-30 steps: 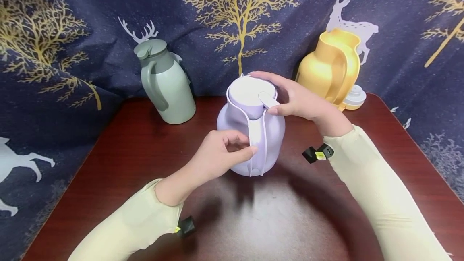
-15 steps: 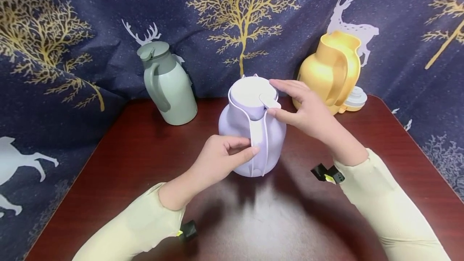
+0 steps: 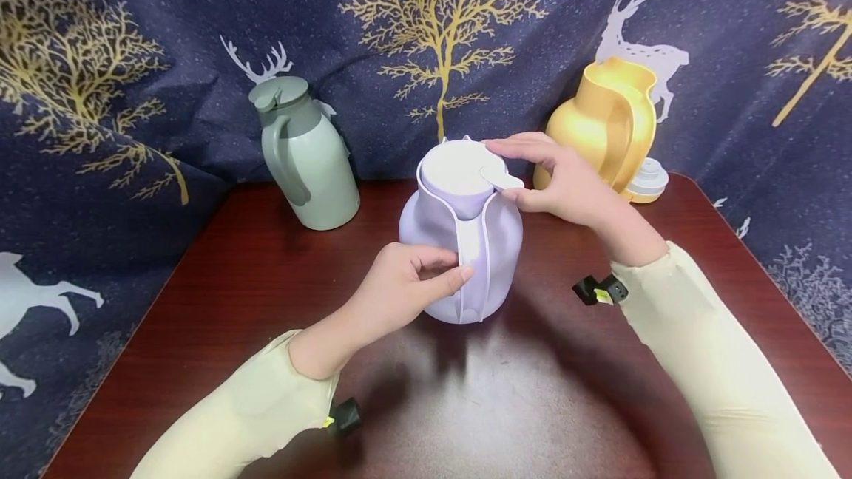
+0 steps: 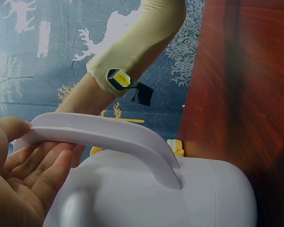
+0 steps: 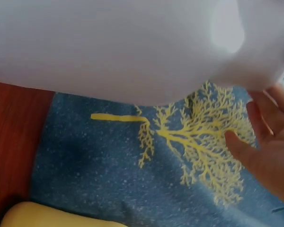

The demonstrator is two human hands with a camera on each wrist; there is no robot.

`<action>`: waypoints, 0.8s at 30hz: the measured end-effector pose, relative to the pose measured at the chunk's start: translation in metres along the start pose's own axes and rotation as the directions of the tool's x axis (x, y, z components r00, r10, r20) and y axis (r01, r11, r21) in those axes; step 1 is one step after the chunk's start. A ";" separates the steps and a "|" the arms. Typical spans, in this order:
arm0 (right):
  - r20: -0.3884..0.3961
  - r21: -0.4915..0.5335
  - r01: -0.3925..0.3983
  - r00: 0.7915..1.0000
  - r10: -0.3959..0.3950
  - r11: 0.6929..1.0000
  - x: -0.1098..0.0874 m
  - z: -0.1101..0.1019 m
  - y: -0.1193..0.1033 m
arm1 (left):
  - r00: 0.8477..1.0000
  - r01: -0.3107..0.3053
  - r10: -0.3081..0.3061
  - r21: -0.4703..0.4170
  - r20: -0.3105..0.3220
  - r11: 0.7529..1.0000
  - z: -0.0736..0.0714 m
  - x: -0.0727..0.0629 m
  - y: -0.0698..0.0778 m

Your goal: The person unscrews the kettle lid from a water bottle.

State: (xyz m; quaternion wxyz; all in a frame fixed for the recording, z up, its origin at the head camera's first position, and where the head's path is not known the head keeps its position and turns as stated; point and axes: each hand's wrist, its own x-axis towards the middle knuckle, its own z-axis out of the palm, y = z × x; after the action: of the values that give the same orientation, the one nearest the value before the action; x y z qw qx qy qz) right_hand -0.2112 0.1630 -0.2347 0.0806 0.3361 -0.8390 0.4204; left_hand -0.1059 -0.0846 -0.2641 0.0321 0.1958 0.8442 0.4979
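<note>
A lilac thermos jug (image 3: 433, 216) stands mid-table, its handle (image 3: 474, 272) facing me. My left hand (image 3: 396, 283) grips that handle, thumb on the outer side and fingers on the inner side, as the left wrist view also shows. A round white-topped lid (image 3: 459, 165) sits in the jug's mouth, its small lever (image 3: 502, 179) pointing right, off the line of the handle. With my right hand (image 3: 566, 179) I hold the lid, thumb below the lever and fingers at the far right rim. The lid is out of sight in the right wrist view.
Behind on the left stands a green thermos jug (image 3: 313, 161) with its lid on. At back right is a yellow jug (image 3: 592, 124) with an open mouth, and a grey-white and yellow lid (image 3: 647, 179) lies beside it. A patterned dark-blue cloth (image 3: 373, 109) hangs behind the table (image 3: 279, 265).
The lid's lever has swung from near the handle toward the right. My right hand first shifted right, then came back in slightly at the lid. The left hand keeps its grip.
</note>
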 end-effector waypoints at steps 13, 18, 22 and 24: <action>0.307 0.099 -0.122 0.948 0.086 0.988 0.025 -0.027 0.005 | 0.999 0.013 -0.011 -0.049 0.038 0.999 -0.004 0.001 0.001; 0.347 0.171 -0.191 0.930 0.122 0.967 0.021 -0.027 0.004 | 0.999 0.019 -0.016 -0.062 0.050 0.998 -0.005 0.001 0.005; 0.286 0.187 -0.175 0.951 0.117 0.967 0.013 -0.017 0.002 | 0.998 0.028 -0.024 -0.068 0.052 0.997 -0.005 0.000 0.005; 0.244 0.172 -0.154 0.964 0.109 0.973 0.011 -0.011 0.001 | 0.998 0.032 -0.028 -0.070 0.051 0.997 -0.004 0.000 0.004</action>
State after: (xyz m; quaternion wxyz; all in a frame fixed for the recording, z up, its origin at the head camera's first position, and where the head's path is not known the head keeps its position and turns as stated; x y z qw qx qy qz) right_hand -0.2217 0.1662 -0.2237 -0.0787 0.3323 -0.8193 0.4606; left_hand -0.1059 -0.0867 -0.2586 0.0677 0.1943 0.8277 0.5220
